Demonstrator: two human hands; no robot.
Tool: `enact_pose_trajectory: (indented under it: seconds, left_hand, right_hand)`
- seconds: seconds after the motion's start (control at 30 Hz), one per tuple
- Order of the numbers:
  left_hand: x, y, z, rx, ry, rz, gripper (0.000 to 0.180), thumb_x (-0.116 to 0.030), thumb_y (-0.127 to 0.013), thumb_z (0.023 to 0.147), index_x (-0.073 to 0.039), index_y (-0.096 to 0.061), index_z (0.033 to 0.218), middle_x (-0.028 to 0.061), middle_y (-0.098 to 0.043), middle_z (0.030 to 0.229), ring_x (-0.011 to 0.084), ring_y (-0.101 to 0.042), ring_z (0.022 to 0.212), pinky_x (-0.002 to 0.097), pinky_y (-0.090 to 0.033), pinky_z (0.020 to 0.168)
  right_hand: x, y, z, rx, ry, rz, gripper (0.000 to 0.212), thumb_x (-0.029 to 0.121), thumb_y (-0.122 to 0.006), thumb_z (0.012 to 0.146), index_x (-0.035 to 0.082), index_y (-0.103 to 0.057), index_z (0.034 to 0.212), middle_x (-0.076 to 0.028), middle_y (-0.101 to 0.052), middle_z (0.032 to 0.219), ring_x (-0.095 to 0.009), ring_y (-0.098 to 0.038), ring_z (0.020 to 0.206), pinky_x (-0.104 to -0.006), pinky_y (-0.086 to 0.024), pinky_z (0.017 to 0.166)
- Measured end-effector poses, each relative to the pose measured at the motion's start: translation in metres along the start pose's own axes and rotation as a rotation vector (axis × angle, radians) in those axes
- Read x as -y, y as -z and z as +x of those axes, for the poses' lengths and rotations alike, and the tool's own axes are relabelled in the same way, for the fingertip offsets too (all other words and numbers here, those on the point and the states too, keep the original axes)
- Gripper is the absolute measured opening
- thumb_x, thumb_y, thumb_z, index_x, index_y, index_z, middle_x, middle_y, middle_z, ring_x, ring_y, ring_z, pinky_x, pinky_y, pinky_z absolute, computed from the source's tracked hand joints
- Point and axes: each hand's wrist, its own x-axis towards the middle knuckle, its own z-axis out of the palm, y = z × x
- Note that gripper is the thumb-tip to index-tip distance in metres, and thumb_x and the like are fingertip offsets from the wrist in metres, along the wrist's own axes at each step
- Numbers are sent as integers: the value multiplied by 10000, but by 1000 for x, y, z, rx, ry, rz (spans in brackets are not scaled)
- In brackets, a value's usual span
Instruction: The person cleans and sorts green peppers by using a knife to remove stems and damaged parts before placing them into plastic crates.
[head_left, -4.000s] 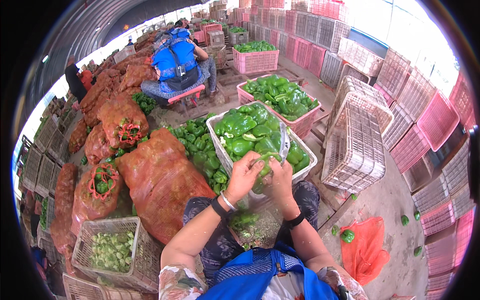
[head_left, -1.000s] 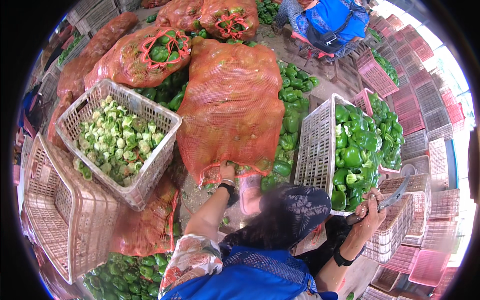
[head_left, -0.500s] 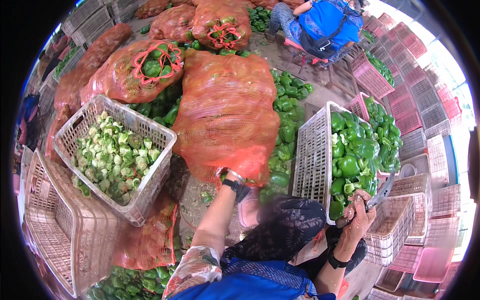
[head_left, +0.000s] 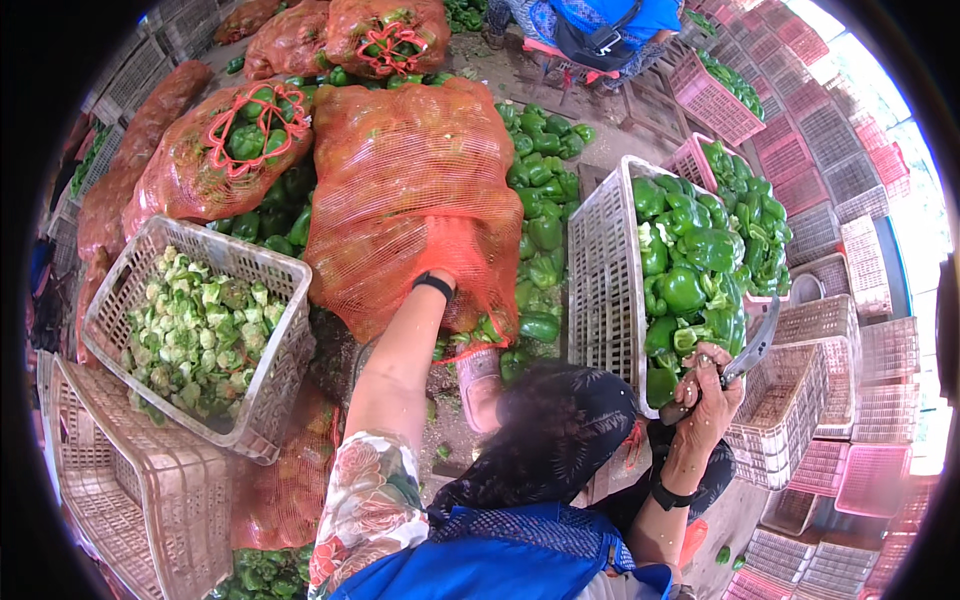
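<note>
A big orange-red mesh sack [head_left: 410,160] full of peppers lies in front of me. My left hand [head_left: 453,250] reaches inside its near end up to the wrist, and the mesh veils the fingers. At the right, my right hand [head_left: 708,398] is closed round the handle of a knife [head_left: 757,345], its curved blade pointing up and away. That hand rests at the near corner of a whitish plastic crate [head_left: 605,285] heaped with green bell peppers [head_left: 683,290]. A few peppers show at the sack's near edge, beside my shoe.
On the left a crate [head_left: 285,345] holds cut pepper cores [head_left: 205,335], with an empty crate [head_left: 185,500] tilted beside it. Loose peppers [head_left: 545,200] lie along the sack's right side. Tied sacks [head_left: 160,165] lie beyond. Another person [head_left: 610,30] sits far off. Stacked crates [head_left: 800,180] line the right.
My left hand has pushed farther into the sack, away from me, the arm now straighter. My right hand still holds the knife by the pepper crate. The view has shifted slightly.
</note>
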Motion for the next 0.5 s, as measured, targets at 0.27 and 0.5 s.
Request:
enact_pose_trajectory:
  seconds: [0.27,0.5]
  left_hand:
    - [-1,19,-22,79,10,-106,1252,-496,-881,332,47,-388,1347,310,-351,1424,409,-301,1362,475,-235,1127]
    - [92,-56,-117,24,99,-461,606,-390,-763,678,-88,-582,1171,163,-625,1187,368,-614,1015,438,-499,894]
  right_hand:
    - [5,23,4,-59,22,36,152,31,-631,876,-28,-640,1016,-115,-648,778,-55,-443,447,-205,-390,413]
    - [6,18,4,68,-32,148,198,1,-590,858,-38,-619,1050,-113,-624,804,-61,-447,456,-203,-382,407]
